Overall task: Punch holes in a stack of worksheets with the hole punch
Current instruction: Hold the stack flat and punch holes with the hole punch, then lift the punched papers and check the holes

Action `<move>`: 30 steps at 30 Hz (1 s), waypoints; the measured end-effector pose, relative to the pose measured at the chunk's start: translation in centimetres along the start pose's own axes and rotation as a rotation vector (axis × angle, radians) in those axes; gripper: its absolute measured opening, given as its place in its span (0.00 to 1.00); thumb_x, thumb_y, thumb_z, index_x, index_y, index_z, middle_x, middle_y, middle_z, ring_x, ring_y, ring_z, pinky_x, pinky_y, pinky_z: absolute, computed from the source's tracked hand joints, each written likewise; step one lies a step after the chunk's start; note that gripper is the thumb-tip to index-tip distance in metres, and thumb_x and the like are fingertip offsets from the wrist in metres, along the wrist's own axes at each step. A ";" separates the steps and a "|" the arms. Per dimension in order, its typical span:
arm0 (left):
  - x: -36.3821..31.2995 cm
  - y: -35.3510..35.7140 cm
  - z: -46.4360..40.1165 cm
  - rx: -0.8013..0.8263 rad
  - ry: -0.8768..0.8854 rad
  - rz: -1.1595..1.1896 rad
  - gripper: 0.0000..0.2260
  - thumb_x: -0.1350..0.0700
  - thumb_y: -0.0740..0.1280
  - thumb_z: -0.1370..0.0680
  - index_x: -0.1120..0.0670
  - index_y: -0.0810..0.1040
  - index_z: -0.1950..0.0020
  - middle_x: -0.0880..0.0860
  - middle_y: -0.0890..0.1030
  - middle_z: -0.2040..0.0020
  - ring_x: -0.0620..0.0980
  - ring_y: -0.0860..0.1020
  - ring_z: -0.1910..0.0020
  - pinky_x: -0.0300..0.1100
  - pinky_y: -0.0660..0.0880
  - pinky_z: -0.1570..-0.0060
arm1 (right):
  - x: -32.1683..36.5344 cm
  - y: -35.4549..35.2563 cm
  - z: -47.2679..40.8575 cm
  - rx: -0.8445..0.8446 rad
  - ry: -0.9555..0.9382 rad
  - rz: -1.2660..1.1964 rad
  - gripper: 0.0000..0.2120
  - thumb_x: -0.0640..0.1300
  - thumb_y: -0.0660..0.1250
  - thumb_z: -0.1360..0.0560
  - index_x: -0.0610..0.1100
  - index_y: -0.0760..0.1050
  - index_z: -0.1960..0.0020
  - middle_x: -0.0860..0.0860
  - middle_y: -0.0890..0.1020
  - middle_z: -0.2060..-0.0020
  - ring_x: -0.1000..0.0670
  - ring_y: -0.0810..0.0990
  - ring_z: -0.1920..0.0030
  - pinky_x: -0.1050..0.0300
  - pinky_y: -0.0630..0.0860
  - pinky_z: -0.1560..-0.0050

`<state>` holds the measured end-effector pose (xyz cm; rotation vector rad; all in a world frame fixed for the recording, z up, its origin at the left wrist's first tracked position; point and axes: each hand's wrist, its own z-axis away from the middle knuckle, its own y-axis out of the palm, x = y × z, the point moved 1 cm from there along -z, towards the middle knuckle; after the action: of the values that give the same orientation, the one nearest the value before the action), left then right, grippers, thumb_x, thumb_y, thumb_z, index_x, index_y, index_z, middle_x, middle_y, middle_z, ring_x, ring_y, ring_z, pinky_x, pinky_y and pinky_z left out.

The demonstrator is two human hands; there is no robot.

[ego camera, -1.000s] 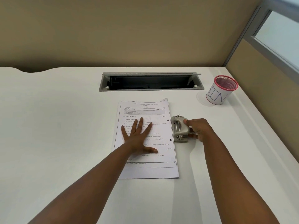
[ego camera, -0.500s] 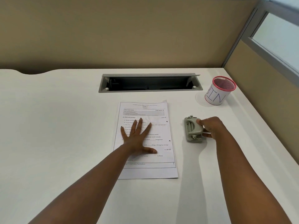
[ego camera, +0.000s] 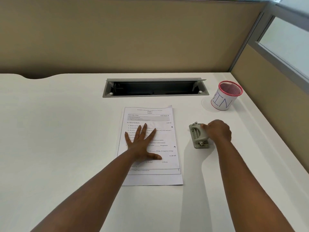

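The stack of worksheets (ego camera: 164, 177) lies flat on the white desk (ego camera: 58, 131), two punched holes showing along its right margin. The left hand (ego camera: 142, 144) presses on it, palm down, fingers spread. Well apart to the right, the grey hole punch (ego camera: 197, 135) sits on the desk, the right hand (ego camera: 217, 131) closed around its right side.

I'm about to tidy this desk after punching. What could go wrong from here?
1. The worksheets have an upper corner that looks out of line, so lifting the flat left hand might let the sheets and their holes drift apart.
2. The right hand grips the hole punch; tilting it may spill chads.
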<state>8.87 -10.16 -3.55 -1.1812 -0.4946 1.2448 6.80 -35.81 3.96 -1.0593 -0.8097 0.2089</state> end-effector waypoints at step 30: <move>1.4 -1.4 0.8 -0.339 -0.196 0.293 0.52 0.28 0.62 0.36 0.52 0.39 0.24 0.52 0.39 0.23 0.51 0.38 0.24 0.59 0.35 0.29 | 3.4 7.2 6.0 0.299 -0.145 -0.233 0.11 0.44 0.67 0.27 0.35 0.80 0.54 0.39 0.83 0.55 0.43 0.79 0.53 0.59 0.66 0.58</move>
<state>9.31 -8.37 -2.47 -1.4616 -0.7182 1.5808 6.68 -26.21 1.03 -0.6685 -0.9908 0.2025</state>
